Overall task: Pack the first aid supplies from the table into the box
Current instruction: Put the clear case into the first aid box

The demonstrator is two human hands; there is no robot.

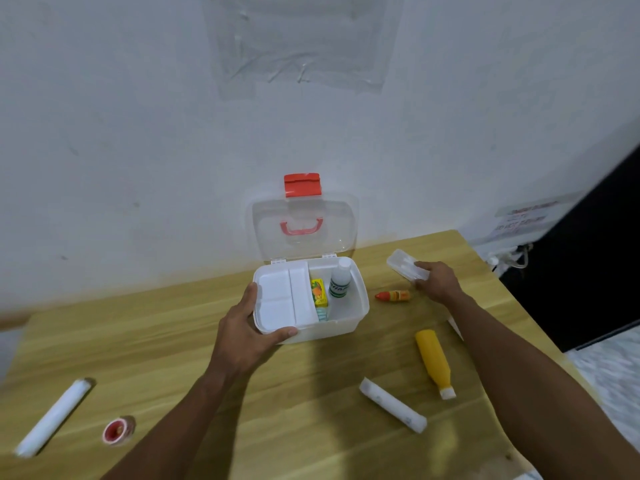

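Left hand (254, 329) gripped the front-left corner of the box (329, 332), thumb along the front rim and fingers curled round the left side. Right hand (435, 280) was closed on the near end of a clear case (401, 263), to the right of the box.

The box stood on a wooden bench (173, 341) set against a white wall (121, 133). Its clear lid (304, 209) stood upright, open, close to the wall, with a red latch (302, 184) at the top. A white tray (284, 299) filled the left part of the box. A yellow carton (319, 292) and a white bottle (339, 282) stood in the right part.

A small red-capped bottle (394, 295) lay just right of the box. A yellow bottle (433, 362) and a white wrapped roll (393, 405) lay nearer, under the right forearm. A long white roll (52, 417) and a red tape roll (117, 429) lay well apart at the near left. A plastic sheet (301, 43) was taped to the wall above. A dark area (588, 271) bordered the bench on the right.
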